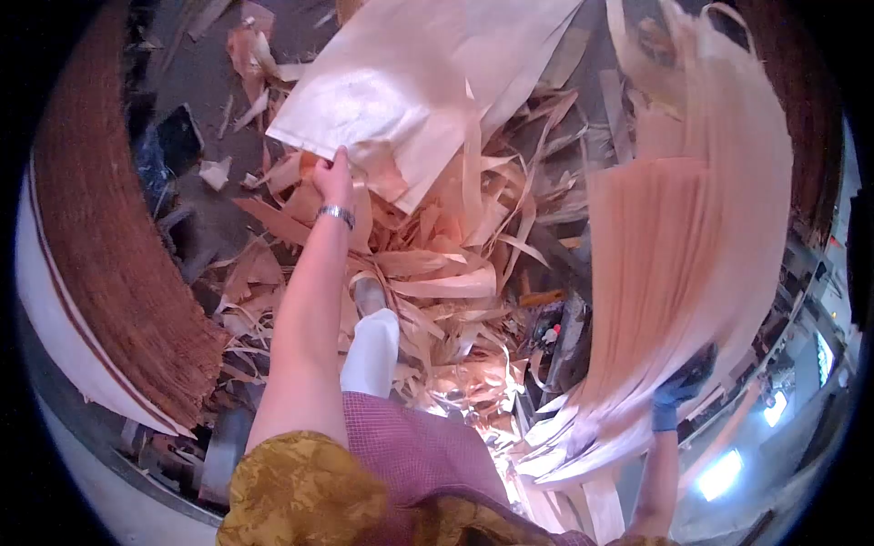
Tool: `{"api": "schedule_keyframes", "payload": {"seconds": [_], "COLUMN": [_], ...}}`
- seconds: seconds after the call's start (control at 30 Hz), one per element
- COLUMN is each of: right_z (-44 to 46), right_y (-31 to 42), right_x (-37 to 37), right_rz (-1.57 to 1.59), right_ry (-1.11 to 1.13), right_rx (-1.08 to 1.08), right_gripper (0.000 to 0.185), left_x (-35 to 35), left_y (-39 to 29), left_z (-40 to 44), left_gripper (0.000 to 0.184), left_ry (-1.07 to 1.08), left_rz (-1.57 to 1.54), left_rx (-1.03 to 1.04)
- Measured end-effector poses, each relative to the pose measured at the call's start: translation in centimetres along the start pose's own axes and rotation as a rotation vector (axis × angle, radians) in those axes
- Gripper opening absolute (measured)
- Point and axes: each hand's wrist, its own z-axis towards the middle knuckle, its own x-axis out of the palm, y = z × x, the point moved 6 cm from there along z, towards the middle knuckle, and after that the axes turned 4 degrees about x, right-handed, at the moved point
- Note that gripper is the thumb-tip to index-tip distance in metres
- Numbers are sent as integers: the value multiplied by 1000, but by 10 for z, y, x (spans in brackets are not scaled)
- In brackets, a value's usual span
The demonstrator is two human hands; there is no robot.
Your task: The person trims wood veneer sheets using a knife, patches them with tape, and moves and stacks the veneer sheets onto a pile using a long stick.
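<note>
My left hand [335,180], bare with a metal watch on the wrist, is closed on the near edge of a large pale wood veneer sheet [410,68]. The thumb lies on top of the sheet, which stretches away from me toward the top. At lower right, my right hand [683,387] wears a blue and dark glove. It is against the outer side of a tall, curving stack of veneer sheets [651,264]. Its fingers are dark and hard to make out, so I cannot tell whether they grip the stack.
Torn veneer strips [437,264] lie heaped on the floor around my foot [369,296]. A thick brown stack of veneer [109,209] stands on the left, with a dark flat object [180,135] beside it. Bright lights [721,475] show at lower right.
</note>
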Motion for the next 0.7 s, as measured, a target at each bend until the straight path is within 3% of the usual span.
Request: {"api": "schedule_keyframes", "payload": {"seconds": [0.03, 0.07, 0.1, 0.17, 0.2, 0.3, 0.33, 0.53, 0.63, 0.7], "right_z": [1, -2, 2, -2, 2, 12, 11, 20, 41, 43], "right_y": [3, -3, 6, -11, -2, 37, 32, 55, 35, 97], "right_x": [3, 7, 7, 21, 16, 4, 9, -8, -3, -20], "right_rz": [21, 194, 130, 897, 260, -178, 108, -268, -83, 25], "right_ry": [-4, -46, -65, -143, -102, -72, -87, 68, 198, 215], "right_rx": [-17, 129, 163, 499, 200, 15, 137, -12, 29, -167], "right_gripper": [48, 47, 44, 42, 43, 40, 41, 44, 44, 38], "left_x": [-10, -23, -38, -71, -89, -147, -174, -391, -514, -604], "left_y": [-18, -37, -63, -107, -126, -206, -232, -333, -381, -404], "left_z": [-12, -25, -42, -72, -87, -154, -183, -311, -395, -454], "left_gripper": [25, 25, 25, 23, 22, 21, 22, 17, 14, 11], "left_ry": [33, 52, 68, 96, 108, 169, 193, 65, 84, -42], "left_rz": [8, 65, 122, 183, 185, -64, -181, 109, -103, -64], "left_rx": [30, 90, 152, 273, 334, 421, 433, 600, 447, 514]}}
